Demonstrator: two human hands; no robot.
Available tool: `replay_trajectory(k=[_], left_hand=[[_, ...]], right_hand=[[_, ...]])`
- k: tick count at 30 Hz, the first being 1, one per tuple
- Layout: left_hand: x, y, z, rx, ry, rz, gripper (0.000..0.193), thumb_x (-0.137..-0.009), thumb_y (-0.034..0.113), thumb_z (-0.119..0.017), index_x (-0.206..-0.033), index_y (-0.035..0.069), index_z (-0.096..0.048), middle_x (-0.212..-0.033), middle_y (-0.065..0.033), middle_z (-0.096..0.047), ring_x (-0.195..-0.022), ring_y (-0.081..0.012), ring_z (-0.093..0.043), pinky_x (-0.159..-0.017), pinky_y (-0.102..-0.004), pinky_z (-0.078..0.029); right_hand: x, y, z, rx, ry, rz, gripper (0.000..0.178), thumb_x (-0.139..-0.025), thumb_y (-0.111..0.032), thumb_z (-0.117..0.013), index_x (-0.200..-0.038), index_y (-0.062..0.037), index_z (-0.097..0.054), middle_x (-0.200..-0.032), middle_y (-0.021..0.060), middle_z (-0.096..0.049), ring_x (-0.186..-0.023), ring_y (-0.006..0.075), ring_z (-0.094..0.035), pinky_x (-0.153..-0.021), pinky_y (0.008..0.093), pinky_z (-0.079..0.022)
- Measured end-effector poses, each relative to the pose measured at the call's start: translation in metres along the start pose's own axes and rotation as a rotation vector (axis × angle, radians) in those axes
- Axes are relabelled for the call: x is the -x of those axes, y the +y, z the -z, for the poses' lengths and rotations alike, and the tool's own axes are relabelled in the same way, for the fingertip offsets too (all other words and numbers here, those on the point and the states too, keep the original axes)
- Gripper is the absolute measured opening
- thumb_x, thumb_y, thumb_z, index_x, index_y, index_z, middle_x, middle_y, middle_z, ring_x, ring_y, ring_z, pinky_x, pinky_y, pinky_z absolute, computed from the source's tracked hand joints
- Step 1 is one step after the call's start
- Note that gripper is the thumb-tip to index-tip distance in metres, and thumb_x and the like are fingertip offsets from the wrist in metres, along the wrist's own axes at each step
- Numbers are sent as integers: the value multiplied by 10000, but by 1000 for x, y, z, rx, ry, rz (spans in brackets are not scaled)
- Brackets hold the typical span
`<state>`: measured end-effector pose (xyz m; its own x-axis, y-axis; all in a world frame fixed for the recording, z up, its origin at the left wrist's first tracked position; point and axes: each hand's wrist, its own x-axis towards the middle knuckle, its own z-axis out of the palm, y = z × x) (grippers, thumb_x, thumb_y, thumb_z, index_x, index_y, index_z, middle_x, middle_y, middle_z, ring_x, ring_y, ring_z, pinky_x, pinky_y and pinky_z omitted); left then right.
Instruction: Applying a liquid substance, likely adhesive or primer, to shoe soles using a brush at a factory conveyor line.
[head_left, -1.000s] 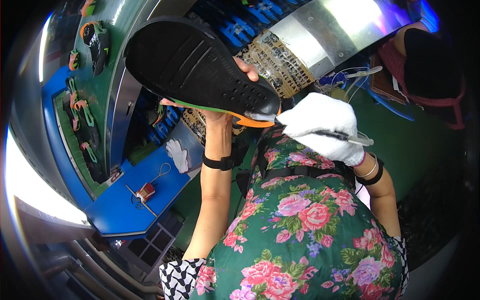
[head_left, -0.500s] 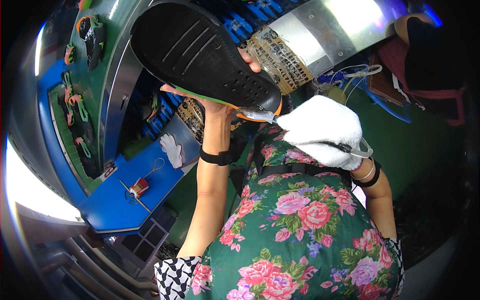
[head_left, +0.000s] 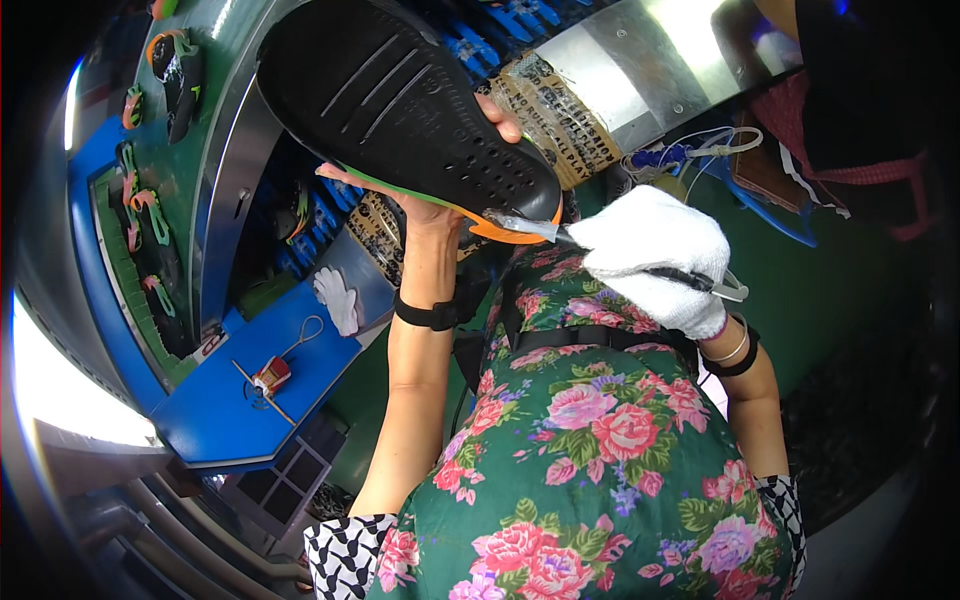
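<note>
My bare left hand (head_left: 428, 212) grips a black shoe sole (head_left: 400, 105) with rows of small holes, grooves at its wide end and an orange and green rim. Its fingers show along both edges; the palm is partly hidden beneath. My right hand (head_left: 660, 250), in a white knit glove, is closed around a brush-like tool (head_left: 530, 229) with a pale clear tip, and a thin tube leads from its back end. This tip touches or nearly touches the orange rim at the narrow end of the sole. Whether it presses on the rim I cannot tell.
On a blue table (head_left: 225, 425) at lower left lie a white glove (head_left: 338, 300) and a small red container (head_left: 271, 374) with a stick. Several shoe parts (head_left: 178, 85) rest on a green belt at far left. A metal rail (head_left: 650, 60) with taped, printed wrapping crosses behind the sole.
My right hand and the tool have shifted slightly right, so the tip sits closer to the narrow end of the rim. My left hand still holds the sole in nearly the same place.
</note>
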<state>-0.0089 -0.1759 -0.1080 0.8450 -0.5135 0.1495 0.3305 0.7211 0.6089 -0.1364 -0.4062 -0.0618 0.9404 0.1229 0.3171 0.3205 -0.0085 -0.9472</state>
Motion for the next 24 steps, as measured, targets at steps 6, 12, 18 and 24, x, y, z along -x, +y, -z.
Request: replay_trajectory(k=[6, 12, 18, 24], left_hand=[[-3, 1, -5, 105, 66, 14, 1478, -456, 1139, -288, -1335, -24, -529, -1074, -258, -660, -910, -399, -666, -786, -497, -570], [-10, 12, -12, -82, -12, 99, 1366, -508, 1072, -479, -1178, -112, -588, -1065, -207, -644, -973, -318, -597, -824, -462, -570], [-16, 15, -23, -27, -9, 106, 1369, -512, 1084, -439, -1206, -87, -589, -1135, -236, -620, -971, -341, -602, -828, -457, -551], [-25, 12, -27, -19, -82, 68, 1326, -554, 1082, -425, -1156, -83, -620, -1061, -228, -666, -926, -317, -656, -830, -421, -512]], right_hand=[[-1, 4, 6, 35, 32, -12, 170, -754, -15, -808, -923, -36, -805, -997, 137, -787, -838, 265, -741, -748, 352, -571], [-6, 7, 3, 65, 8, 77, 199, -757, -12, -808, -955, -42, -804, -1013, 137, -785, -846, 263, -736, -743, 352, -571], [-7, 0, -2, 99, 21, 80, 169, -721, 15, -810, -879, -39, -787, -967, 145, -784, -827, 275, -735, -741, 357, -567], [-6, 6, 6, -56, 6, 39, 181, -765, -14, -802, -944, -42, -799, -1005, 120, -785, -870, 260, -739, -769, 355, -580]])
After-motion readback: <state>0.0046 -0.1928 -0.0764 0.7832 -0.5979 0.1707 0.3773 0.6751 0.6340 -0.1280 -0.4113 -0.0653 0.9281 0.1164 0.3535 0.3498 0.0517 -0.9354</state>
